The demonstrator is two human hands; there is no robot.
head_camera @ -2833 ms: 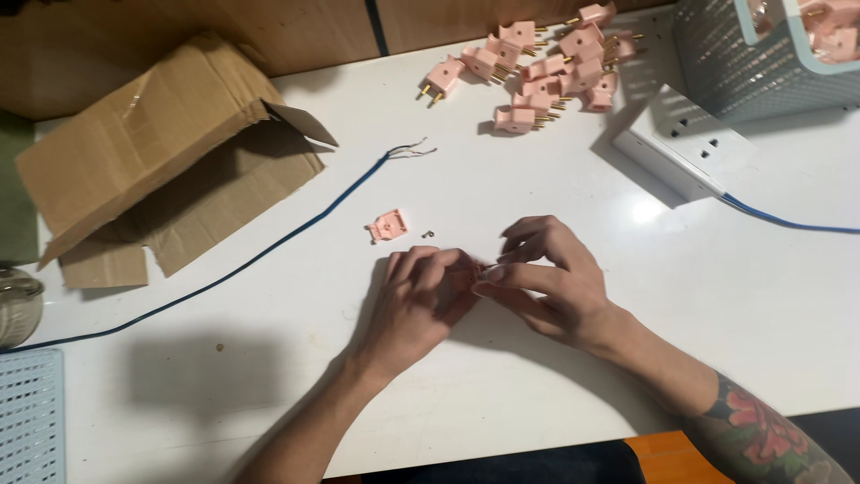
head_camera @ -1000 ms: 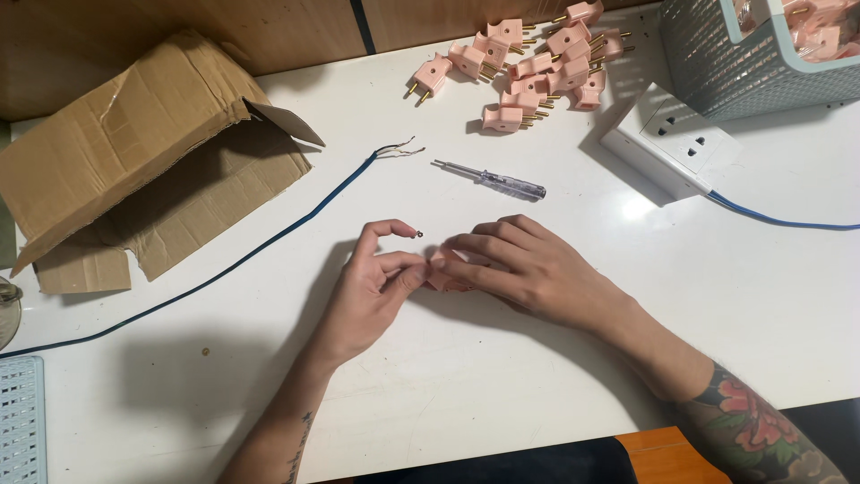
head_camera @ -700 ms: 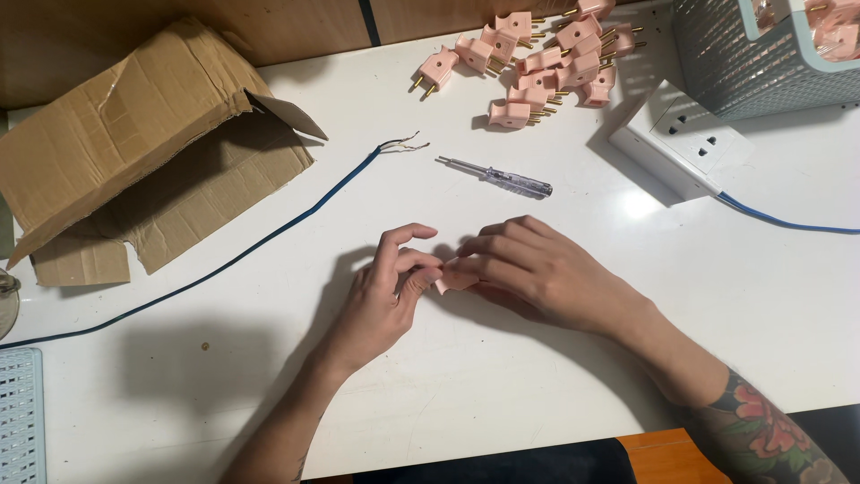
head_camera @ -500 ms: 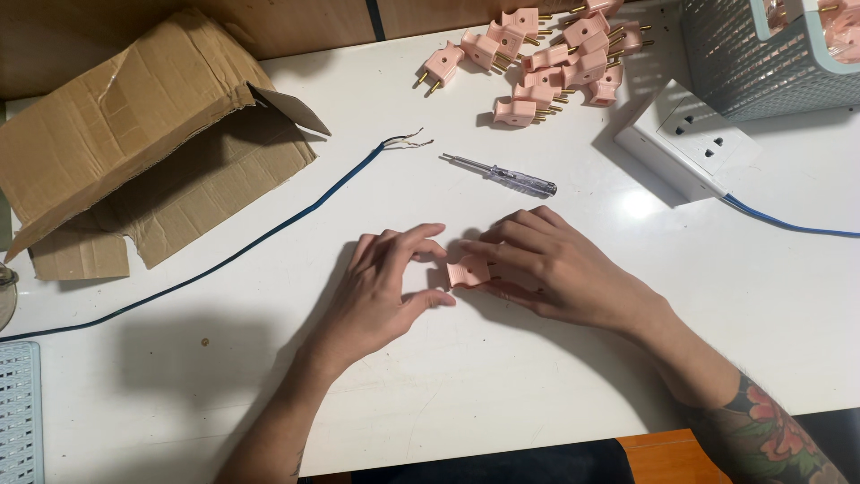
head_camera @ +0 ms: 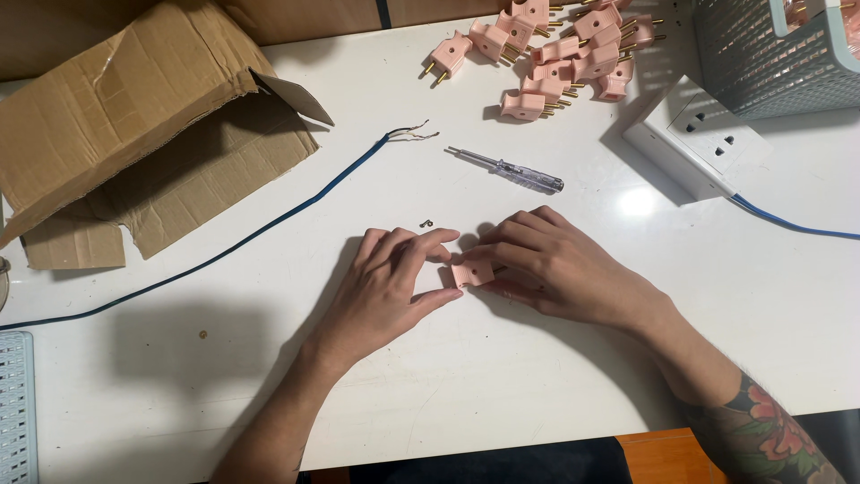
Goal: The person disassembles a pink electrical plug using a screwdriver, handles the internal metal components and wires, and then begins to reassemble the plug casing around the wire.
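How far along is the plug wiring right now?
Early. Done: the cable end is stripped. In hand: the left hand and right hand hold one pink plug; screwdriver and a small screw lie loose. Left: the cable is unattached.

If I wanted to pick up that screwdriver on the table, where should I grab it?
Probably by the clear handle of the screwdriver, the thick end that points right. It lies flat on the white table, clear of the hands, with its thin metal shaft pointing left toward the bared cable end. Come from above, fingers on its two long sides.
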